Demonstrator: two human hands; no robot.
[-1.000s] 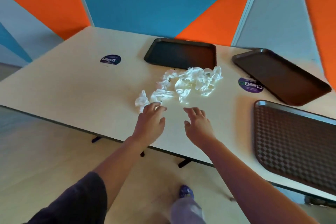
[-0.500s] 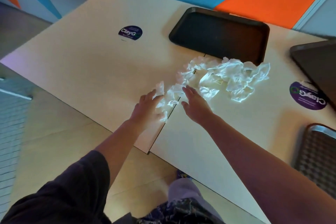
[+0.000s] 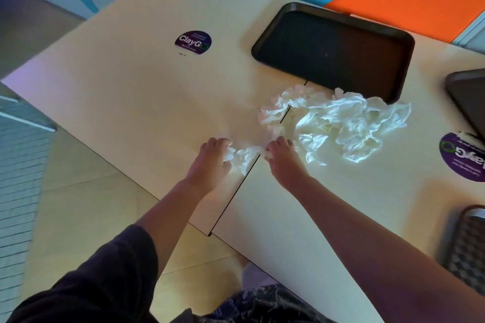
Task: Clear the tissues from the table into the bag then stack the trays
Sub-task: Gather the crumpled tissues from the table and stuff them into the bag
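A heap of crumpled white tissues lies on the cream table, just in front of a black tray. My left hand curls around the nearest small tissue at the heap's left end. My right hand pinches the other end of the same strip of tissues, its fingers bent down onto the paper. A second dark tray shows at the right edge. A patterned tray shows at the lower right. No bag is in view.
Two round purple stickers sit on the table, one at the back left and one at the right. A seam splits the tabletop between my hands. Orange and blue wall panels stand behind the table.
The view has come closer and shifted left. Both hands have moved forward from flat and open to closed on the nearest tissues.
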